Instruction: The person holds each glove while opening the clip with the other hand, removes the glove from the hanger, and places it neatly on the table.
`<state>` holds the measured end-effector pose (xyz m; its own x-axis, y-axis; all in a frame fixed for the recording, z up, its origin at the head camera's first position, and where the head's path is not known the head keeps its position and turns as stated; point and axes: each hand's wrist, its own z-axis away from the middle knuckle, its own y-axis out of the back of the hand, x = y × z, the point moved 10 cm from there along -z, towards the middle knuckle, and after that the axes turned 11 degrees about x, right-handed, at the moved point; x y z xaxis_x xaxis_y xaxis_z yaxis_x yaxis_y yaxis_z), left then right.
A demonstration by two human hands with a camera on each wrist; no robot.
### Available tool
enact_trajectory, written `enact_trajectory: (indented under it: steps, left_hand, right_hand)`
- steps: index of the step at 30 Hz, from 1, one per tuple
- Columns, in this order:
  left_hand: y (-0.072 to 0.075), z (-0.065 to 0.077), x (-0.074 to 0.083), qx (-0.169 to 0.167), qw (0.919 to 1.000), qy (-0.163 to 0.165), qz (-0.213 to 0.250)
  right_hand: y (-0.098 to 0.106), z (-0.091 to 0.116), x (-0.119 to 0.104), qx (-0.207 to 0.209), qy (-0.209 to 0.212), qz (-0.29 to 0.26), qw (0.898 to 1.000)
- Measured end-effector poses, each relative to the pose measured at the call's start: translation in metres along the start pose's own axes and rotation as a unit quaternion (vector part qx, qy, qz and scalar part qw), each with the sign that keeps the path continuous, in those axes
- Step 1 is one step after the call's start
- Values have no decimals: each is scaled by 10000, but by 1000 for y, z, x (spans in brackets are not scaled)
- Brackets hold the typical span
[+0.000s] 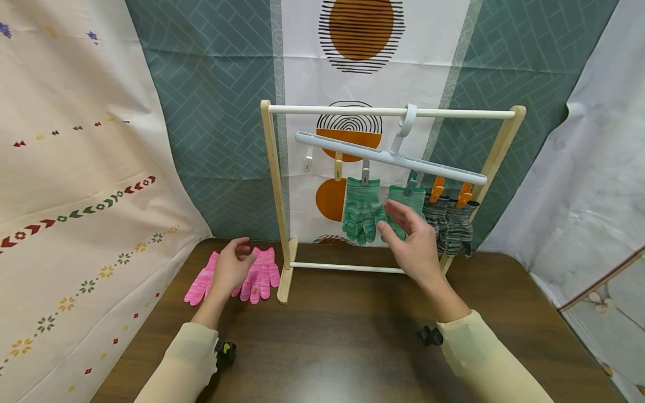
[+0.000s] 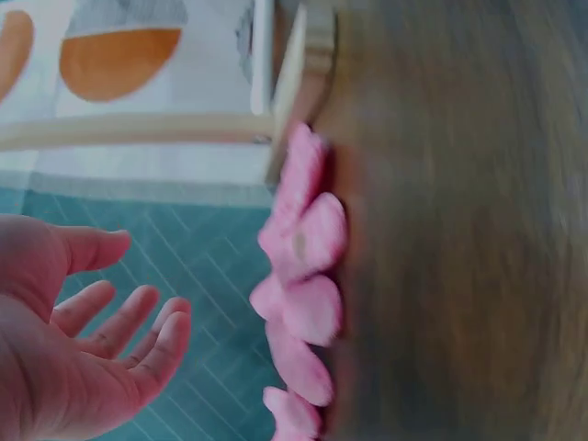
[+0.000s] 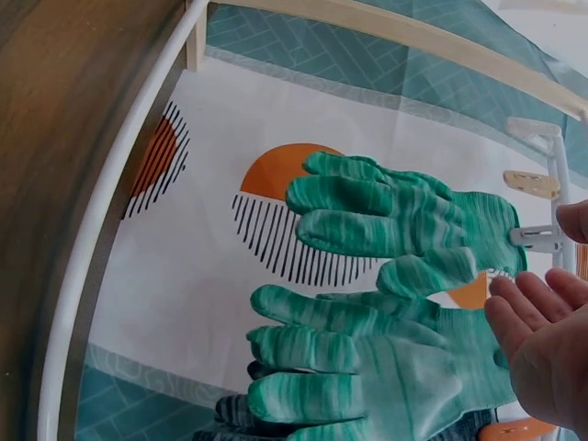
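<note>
My left hand [image 1: 233, 267] hovers above a pair of pink gloves [image 1: 261, 277], its fingers loosely bent around nothing. The left wrist view shows that hand [image 2: 101, 340] apart from the pink gloves [image 2: 308, 239] on the table. In front of two green gloves [image 3: 395, 367] is my right hand [image 1: 414, 240], thumb and fingers spread with nothing between them. One green glove [image 1: 361, 210] hangs from a grey clip [image 1: 365, 172], the other from a teal clip [image 1: 411, 183]. Grey-black gloves [image 1: 461, 226] hang from orange clips [image 1: 463, 196] on the right.
A light-coloured hanger [image 1: 347, 148] hooks over the top bar of a wooden rack [image 1: 274, 168] and tilts down to the right. A white clip [image 1: 308, 160] and a beige clip [image 1: 338, 167] hang on it without gloves. The rack stands on a brown table [image 1: 322, 336]; patterned cloth is behind.
</note>
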<state>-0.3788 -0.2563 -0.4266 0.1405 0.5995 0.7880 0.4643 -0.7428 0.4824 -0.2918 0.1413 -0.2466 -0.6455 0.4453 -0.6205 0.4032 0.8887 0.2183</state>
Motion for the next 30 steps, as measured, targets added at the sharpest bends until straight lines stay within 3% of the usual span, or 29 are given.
enact_trajectory:
  steps: [7, 14, 19, 30]
  left_hand:
    - [-3, 14, 35, -130, 9989, -224, 379]
    - [-10, 27, 62, -484, 9937, -207, 989]
    - [-15, 35, 83, -699, 9879, -238, 1362]
    - [-10, 51, 158, -1002, 9678, -659, 2212]
  right_hand:
    - [-2, -6, -2, 100, 52, 3, 9999]
    - [-9, -13, 28, 188, 205, -40, 9996]
    - [-13, -19, 31, 158, 261, -58, 9995]
    - [-23, -35, 30, 145, 92, 61, 9998]
